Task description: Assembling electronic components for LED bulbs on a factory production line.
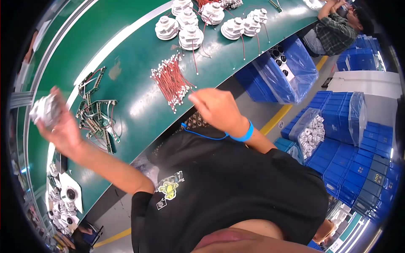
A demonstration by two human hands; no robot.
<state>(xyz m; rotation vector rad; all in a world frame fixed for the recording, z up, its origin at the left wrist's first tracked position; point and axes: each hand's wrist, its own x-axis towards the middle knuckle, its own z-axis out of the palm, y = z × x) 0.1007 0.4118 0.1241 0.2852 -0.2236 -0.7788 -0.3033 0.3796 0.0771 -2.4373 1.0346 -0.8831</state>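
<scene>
At the far left, over the back of the green table (139,95), my left hand (63,128) is raised and wrapped round a white plastic housing (45,111). Its outline is slightly blurred. My right hand (217,107), wearing a blue wrist strap with a cord, is near the table's front edge with its fingers curled under. What they hold, if anything, is hidden. Right beside its thumb lies a bundle of short red wires (171,82) with white connectors. Several round white housings (190,38) with red leads stand farther along the table.
Narrow green circuit strips with wires (97,111) lie in a heap on the left. White round parts (63,206) crowd the lower left. A lined blue bin (270,84) stands beyond the front edge. Blue crates (337,160) fill the right; a person (337,31) sits at the upper right.
</scene>
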